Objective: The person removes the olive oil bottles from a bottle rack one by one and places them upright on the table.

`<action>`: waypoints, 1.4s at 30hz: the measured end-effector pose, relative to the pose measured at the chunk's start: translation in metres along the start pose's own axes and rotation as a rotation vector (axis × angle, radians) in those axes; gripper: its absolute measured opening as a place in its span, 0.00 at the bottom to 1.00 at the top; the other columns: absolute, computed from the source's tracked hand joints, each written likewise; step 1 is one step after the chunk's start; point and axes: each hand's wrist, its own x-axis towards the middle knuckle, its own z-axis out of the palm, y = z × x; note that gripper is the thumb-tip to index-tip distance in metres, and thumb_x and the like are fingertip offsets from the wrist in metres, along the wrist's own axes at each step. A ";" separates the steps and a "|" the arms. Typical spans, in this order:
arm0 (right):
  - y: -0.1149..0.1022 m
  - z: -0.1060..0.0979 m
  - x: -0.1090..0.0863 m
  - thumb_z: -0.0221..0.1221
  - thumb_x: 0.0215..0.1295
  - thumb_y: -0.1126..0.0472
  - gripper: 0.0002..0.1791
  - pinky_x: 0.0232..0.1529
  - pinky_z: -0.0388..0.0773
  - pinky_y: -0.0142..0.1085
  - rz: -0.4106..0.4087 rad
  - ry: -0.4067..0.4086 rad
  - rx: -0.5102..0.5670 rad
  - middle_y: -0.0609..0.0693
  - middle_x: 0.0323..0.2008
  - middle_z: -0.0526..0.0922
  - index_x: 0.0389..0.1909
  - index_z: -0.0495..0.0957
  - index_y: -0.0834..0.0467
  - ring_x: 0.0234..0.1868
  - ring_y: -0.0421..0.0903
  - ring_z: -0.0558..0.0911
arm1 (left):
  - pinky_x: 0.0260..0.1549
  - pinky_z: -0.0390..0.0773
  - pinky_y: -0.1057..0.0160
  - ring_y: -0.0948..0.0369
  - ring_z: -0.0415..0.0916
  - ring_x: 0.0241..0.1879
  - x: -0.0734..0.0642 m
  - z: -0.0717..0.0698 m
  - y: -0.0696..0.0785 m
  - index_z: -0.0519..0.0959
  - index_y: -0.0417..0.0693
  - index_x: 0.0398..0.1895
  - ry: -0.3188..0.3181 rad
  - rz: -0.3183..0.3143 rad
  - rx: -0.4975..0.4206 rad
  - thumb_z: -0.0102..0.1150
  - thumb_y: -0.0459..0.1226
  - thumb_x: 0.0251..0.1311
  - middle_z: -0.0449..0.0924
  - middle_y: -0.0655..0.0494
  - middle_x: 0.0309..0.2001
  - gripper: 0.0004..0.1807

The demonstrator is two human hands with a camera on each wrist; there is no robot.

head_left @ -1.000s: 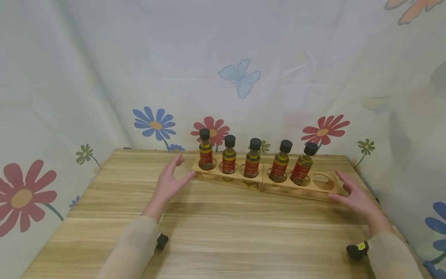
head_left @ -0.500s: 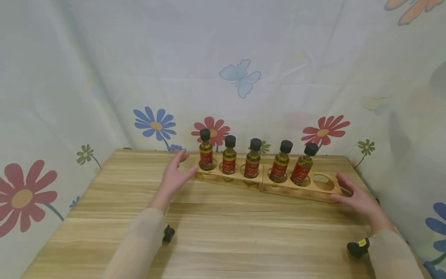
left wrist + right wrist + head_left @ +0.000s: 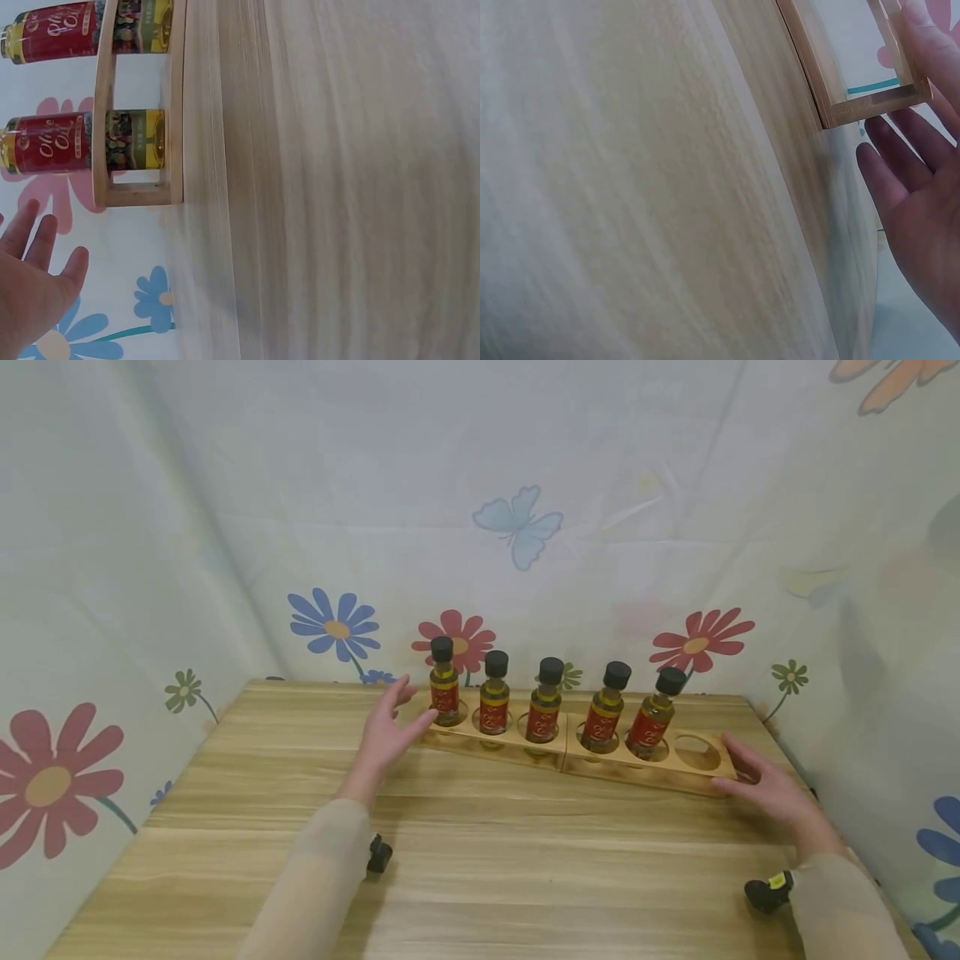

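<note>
A wooden bottle rack (image 3: pixel 525 752), made of two sections end to end, stands near the table's back edge. Several small olive oil bottles (image 3: pixel 542 722) with black caps and red labels sit upright or slightly tilted in its round holes; the rightmost hole holds none. At the rack's left end is my left hand (image 3: pixel 384 739), fingers spread and thumb pointing toward the end bottle. My right hand (image 3: pixel 772 789) is at the opposite end, its thumb at the front corner. In the right wrist view, its relaxed fingers (image 3: pixel 891 176) extend past the rack's end (image 3: pixel 874 103).
The wood-grain table (image 3: pixel 480 860) extends in front of the rack. Behind it hangs a pale cloth (image 3: pixel 375 485) printed with flowers and butterflies. Black wrist cameras (image 3: pixel 768 893) show under both sleeves.
My left hand has moved right and slightly farther back, closer to the rack's left end. My right hand has shifted only slightly at its end. The rack and bottles stay nearly in place.
</note>
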 end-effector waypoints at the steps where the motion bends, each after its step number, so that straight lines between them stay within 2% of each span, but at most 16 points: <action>1: 0.000 0.000 0.000 0.65 0.66 0.50 0.52 0.67 0.58 0.59 0.003 0.000 -0.002 0.70 0.75 0.45 0.78 0.40 0.60 0.70 0.74 0.54 | 0.67 0.60 0.46 0.49 0.62 0.68 0.001 0.001 0.000 0.56 0.50 0.77 0.002 -0.001 -0.005 0.68 0.54 0.58 0.67 0.44 0.69 0.48; 3: 0.001 0.000 0.000 0.64 0.66 0.50 0.52 0.67 0.59 0.60 0.012 0.002 -0.001 0.70 0.75 0.46 0.79 0.41 0.60 0.69 0.75 0.55 | 0.67 0.60 0.46 0.49 0.62 0.68 0.001 0.002 0.001 0.56 0.50 0.77 0.005 -0.002 -0.016 0.68 0.54 0.58 0.67 0.44 0.69 0.48; 4: 0.001 0.000 0.001 0.64 0.67 0.50 0.52 0.63 0.56 0.68 0.019 0.002 0.004 0.70 0.75 0.45 0.79 0.41 0.59 0.69 0.75 0.55 | 0.67 0.61 0.46 0.49 0.62 0.68 0.002 0.002 0.001 0.56 0.50 0.77 0.007 -0.006 -0.023 0.68 0.54 0.58 0.67 0.45 0.68 0.48; 7: 0.000 0.000 0.001 0.63 0.67 0.48 0.51 0.63 0.56 0.68 0.039 0.003 0.000 0.71 0.75 0.46 0.79 0.42 0.58 0.68 0.76 0.56 | 0.66 0.62 0.47 0.50 0.63 0.68 0.004 0.004 0.002 0.56 0.51 0.77 0.019 -0.018 -0.034 0.68 0.53 0.59 0.68 0.47 0.68 0.47; 14: -0.001 0.002 0.002 0.62 0.67 0.45 0.51 0.62 0.59 0.68 0.073 0.011 -0.013 0.72 0.74 0.48 0.79 0.43 0.58 0.67 0.75 0.58 | 0.66 0.62 0.45 0.52 0.63 0.68 0.010 0.008 0.006 0.57 0.51 0.77 0.024 -0.015 -0.041 0.69 0.52 0.58 0.69 0.49 0.68 0.47; 22: 0.000 0.003 0.003 0.62 0.67 0.44 0.50 0.62 0.61 0.67 0.079 0.028 -0.011 0.73 0.73 0.49 0.78 0.45 0.60 0.66 0.75 0.60 | 0.67 0.61 0.45 0.51 0.62 0.69 0.018 0.014 0.013 0.56 0.50 0.77 0.024 -0.043 -0.049 0.70 0.54 0.56 0.67 0.48 0.69 0.50; 31: 0.000 0.004 0.003 0.61 0.67 0.43 0.50 0.61 0.62 0.66 0.074 0.031 -0.025 0.74 0.73 0.50 0.78 0.45 0.60 0.66 0.76 0.61 | 0.64 0.64 0.45 0.48 0.63 0.68 0.028 0.016 0.021 0.59 0.50 0.76 0.056 -0.037 -0.099 0.71 0.48 0.57 0.67 0.45 0.69 0.46; 36: 0.002 0.004 0.003 0.60 0.68 0.43 0.50 0.61 0.63 0.66 0.082 0.026 -0.028 0.74 0.73 0.49 0.78 0.44 0.59 0.66 0.75 0.61 | 0.65 0.62 0.44 0.45 0.62 0.68 0.034 0.015 0.023 0.60 0.51 0.76 0.037 -0.019 -0.101 0.70 0.47 0.58 0.66 0.48 0.70 0.44; 42: 0.002 0.003 0.004 0.61 0.67 0.42 0.50 0.61 0.62 0.67 0.099 0.020 -0.025 0.73 0.73 0.49 0.79 0.45 0.58 0.66 0.75 0.60 | 0.62 0.67 0.42 0.45 0.62 0.67 0.041 0.012 0.029 0.64 0.56 0.75 0.007 -0.020 -0.103 0.70 0.49 0.58 0.65 0.49 0.69 0.42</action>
